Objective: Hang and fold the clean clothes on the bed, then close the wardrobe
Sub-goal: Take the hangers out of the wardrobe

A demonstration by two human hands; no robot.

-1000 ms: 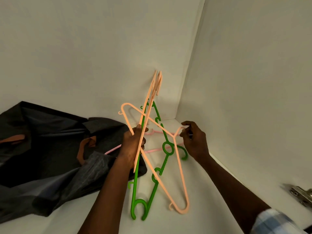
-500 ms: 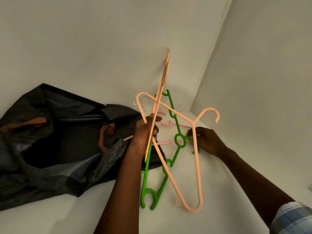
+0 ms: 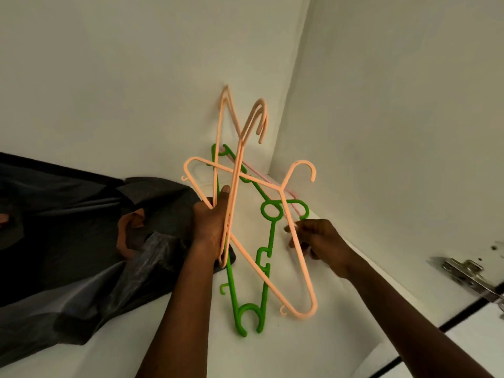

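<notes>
Gripping a bundle of upright peach hangers (image 3: 237,165), the left hand (image 3: 212,225) is closed round their stems with the thumb lying up along them. The right hand (image 3: 321,241) pinches one arm of a crossed hanger (image 3: 303,268), also peach, which lies across the bundle. Done well, this step probably means easing that one free slowly, so its hook and small notches do not snag the green hanger (image 3: 265,301) between the hands or the pink hanger (image 3: 291,199) behind it. All sit low over the wardrobe shelf (image 3: 313,350), near its back corner. A dark bag (image 3: 68,241) lies just left of the left hand; the clothes are out of view.
</notes>
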